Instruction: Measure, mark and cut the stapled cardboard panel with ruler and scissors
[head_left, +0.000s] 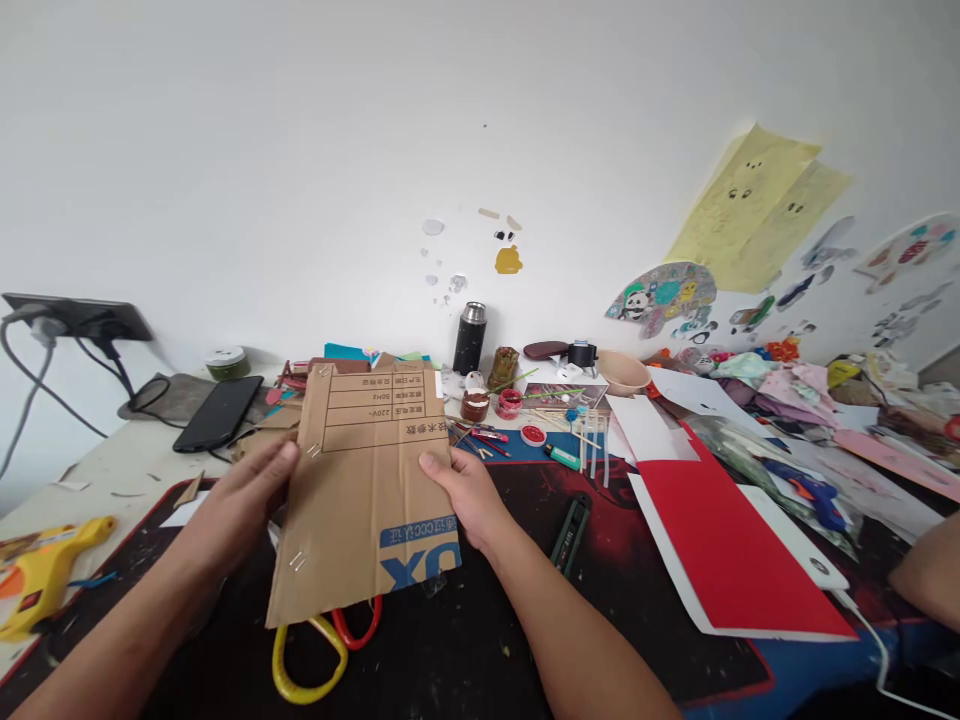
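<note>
A brown cardboard piece point(367, 480) with printed text, blue lettering and several staples along its left side is held up over the dark mat. My left hand point(255, 490) grips its left edge, thumb on the front face and the other fingers behind. At the right edge, my right hand point(465, 490) pinches the board with its thumb on the front. Below the board's lower edge show the yellow and red handles of scissors point(309, 685); their blades are hidden. A dark green utility knife point(572, 535) lies to the right of my right hand.
A yellow glue gun point(49, 580) and a black phone point(219, 413) lie at left. Behind stand a black thermos point(470, 340) and small jars. Red paper point(735, 530), a white power strip point(795, 540) and another person's arm point(930, 580) are at right.
</note>
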